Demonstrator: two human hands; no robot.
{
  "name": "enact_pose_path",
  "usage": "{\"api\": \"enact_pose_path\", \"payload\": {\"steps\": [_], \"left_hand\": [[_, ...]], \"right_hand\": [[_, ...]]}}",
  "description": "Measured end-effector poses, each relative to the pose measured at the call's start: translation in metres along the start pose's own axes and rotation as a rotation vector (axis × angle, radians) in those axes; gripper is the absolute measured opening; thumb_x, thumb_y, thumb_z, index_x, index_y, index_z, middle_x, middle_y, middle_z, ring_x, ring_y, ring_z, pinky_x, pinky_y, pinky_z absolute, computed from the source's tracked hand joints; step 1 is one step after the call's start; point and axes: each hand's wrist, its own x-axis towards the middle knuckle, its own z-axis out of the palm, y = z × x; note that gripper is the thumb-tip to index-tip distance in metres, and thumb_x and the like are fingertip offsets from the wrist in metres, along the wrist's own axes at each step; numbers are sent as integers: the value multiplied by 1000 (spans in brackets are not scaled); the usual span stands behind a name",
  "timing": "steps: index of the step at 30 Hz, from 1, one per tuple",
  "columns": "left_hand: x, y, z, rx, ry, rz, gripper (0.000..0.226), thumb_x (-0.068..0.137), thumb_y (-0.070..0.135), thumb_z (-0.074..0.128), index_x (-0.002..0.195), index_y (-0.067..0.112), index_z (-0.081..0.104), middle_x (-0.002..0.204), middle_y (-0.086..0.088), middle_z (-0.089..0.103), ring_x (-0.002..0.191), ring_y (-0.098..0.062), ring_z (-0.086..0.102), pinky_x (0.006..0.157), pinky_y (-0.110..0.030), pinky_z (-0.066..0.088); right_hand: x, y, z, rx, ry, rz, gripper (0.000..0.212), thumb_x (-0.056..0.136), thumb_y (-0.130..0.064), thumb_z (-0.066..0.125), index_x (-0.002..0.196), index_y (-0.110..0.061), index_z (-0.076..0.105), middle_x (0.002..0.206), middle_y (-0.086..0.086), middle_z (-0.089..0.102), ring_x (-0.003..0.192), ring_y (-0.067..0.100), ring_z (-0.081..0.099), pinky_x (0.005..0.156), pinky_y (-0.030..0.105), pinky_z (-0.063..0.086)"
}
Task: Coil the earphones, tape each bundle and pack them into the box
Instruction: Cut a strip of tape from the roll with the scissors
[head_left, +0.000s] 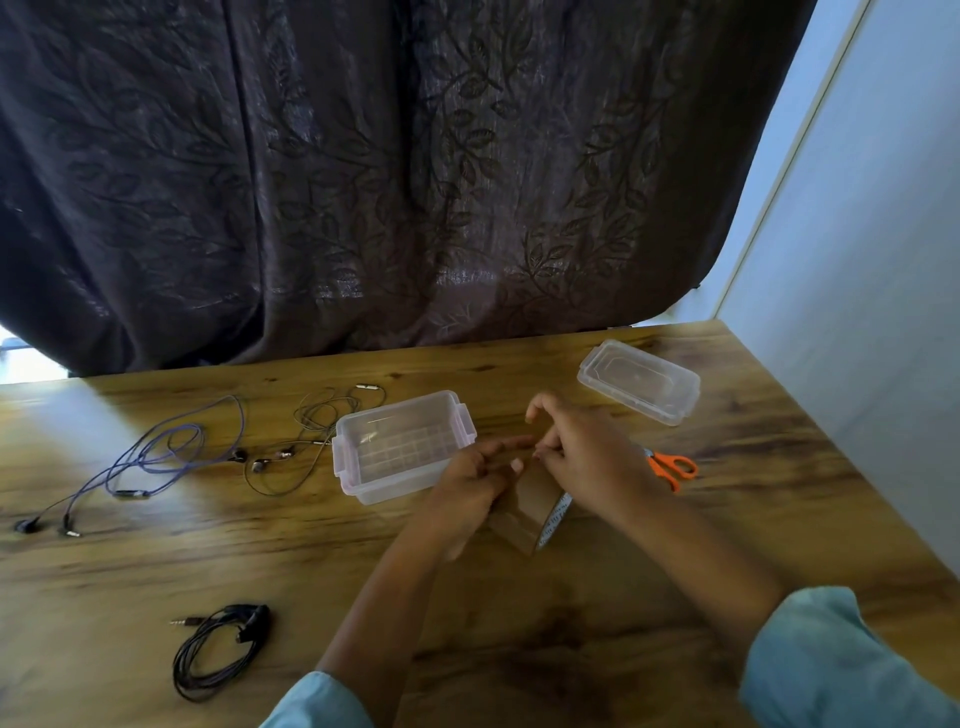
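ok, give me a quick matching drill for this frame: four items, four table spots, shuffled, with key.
Items:
1. black earphones
2. purple earphones
3. lid
4. scissors

Places:
A. far right, beyond the hands
B. near left, coiled, closest to the person
C. just right of the right hand
D. far left, loose, left of the box

Pairs: 1-B, 2-D, 3-A, 4-C

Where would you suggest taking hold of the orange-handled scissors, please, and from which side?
Probably by the orange handle loops, coming from the table's right side. The loops lie flat and exposed there, while the blade end runs under the right hand, so the handles are the only free part of the scissors.
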Motion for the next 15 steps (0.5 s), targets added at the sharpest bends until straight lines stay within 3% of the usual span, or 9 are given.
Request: {"api": "enact_pose_path", "payload": {"steps": [3,6,11,15], "left_hand": [[0,1,4,48,24,22,27,96,8,47,104,27,65,99,-3,72,97,-20,67,83,-33,56],[1,1,7,74,54,21,27,96,8,47,105,26,66,100,-1,71,97,-18,66,85,-33,55],[3,-1,11,98,88,27,28,97,10,46,106,26,67,104,-5,70,99,-21,65,86,-35,55],[1,-2,14,108,125,51,29,97,9,46,105,26,67,103,-3,71,98,-18,66,83,-30,54]], "right_hand": [[0,-2,0,-71,47,-39,26,90,-8,56,109,-20,44,78,-3,68,69,10,65,62,25,53],[1,-1,2,-121,69,-67,26,89,-7,54,106,-19,39,72,-2,64,62,14,63,60,36,56],[3,6,3,-145,74,-78,28,89,-5,53,106,-18,36,73,0,64,62,15,63,60,37,57],[6,14,-8,46,-24,-3,36,86,-6,61,109,-19,38,75,0,70,66,6,66,67,30,57]]}}
